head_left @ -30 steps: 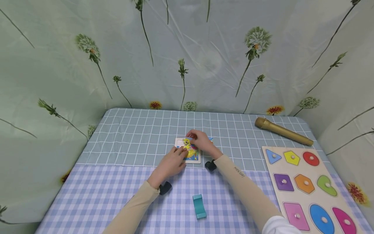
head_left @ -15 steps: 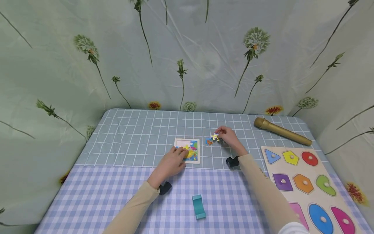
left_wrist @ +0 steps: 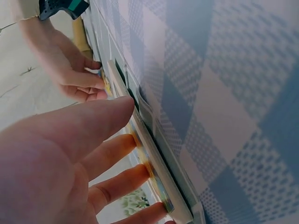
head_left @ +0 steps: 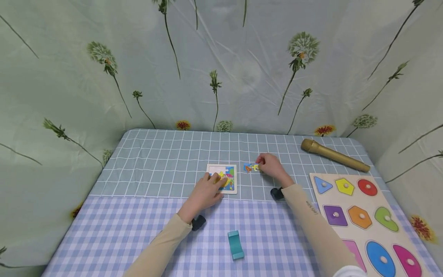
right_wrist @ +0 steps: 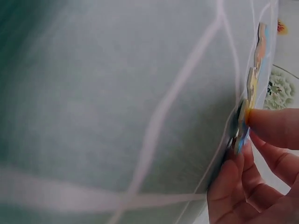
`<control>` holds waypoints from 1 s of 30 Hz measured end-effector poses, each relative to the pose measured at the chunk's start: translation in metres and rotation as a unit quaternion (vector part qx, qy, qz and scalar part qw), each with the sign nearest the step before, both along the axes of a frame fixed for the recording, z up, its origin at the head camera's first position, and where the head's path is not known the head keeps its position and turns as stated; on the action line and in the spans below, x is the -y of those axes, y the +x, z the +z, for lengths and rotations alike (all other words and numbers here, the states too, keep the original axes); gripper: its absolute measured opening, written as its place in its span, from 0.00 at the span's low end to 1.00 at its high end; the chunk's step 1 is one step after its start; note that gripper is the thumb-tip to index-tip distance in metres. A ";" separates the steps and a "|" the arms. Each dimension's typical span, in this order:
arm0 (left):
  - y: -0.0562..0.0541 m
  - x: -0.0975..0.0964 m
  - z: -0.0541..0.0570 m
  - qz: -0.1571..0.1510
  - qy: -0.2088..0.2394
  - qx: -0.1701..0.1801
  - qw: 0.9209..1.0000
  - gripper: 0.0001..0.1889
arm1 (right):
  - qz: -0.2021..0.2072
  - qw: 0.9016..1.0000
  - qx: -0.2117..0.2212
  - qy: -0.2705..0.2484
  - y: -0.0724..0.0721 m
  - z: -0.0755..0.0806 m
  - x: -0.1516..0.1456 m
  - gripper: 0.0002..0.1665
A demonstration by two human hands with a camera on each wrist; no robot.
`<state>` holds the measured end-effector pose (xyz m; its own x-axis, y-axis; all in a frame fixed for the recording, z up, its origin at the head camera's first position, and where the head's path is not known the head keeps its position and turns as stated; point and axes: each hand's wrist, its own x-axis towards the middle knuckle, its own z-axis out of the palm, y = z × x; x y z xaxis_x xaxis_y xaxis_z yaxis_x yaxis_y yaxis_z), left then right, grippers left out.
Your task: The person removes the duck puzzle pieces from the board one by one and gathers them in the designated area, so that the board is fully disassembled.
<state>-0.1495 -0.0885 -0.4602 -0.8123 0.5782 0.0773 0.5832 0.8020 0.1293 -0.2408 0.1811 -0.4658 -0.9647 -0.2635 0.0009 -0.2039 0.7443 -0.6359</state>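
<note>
A small framed jigsaw puzzle (head_left: 232, 186) with a yellow duck picture lies on the grey grid cloth; pale base shows at its upper left. My left hand (head_left: 207, 192) rests its outstretched fingers on the picture, and in the left wrist view the fingertips touch it near the frame's edge (left_wrist: 161, 161). To the right of the frame, my right hand (head_left: 273, 168) pinches a puzzle piece (right_wrist: 242, 122) between thumb and fingers, low over the cloth. Beside it lie a yellow piece (head_left: 255, 167) and a blue-and-orange piece (head_left: 247, 167). The fingers hide part of the held piece.
A wooden shape board (head_left: 349, 204) with knobbed pieces lies at the right. Behind it is a gold toy microphone (head_left: 333, 155). A teal curved block (head_left: 235, 245) sits on the checked cloth in front, between the forearms. A floral curtain (head_left: 221, 69) hangs behind the table.
My right hand has moved from the puzzle frame to its right, carrying a yellow piece, and then come down slightly by the loose pieces. The left hand has stayed on the puzzle.
</note>
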 end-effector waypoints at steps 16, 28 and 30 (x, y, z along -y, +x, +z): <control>-0.002 0.001 -0.005 -0.014 0.039 0.017 0.999 0.24 | 0.102 0.994 -0.041 -0.011 0.013 0.006 0.041 0.12; -0.003 0.001 -0.005 -0.034 0.033 0.015 0.999 0.27 | 0.185 0.975 -0.065 0.105 0.018 0.005 0.076 0.16; -0.003 0.001 -0.005 -0.033 0.030 0.017 0.999 0.27 | 0.187 0.975 -0.064 0.100 0.018 0.005 0.077 0.15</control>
<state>-0.1521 -0.0893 -0.4648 -0.7755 0.6254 0.0868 0.6287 0.7523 0.1971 -0.2232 0.1044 -0.4610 -0.7969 -0.6034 0.0284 -0.5528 0.7095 -0.4370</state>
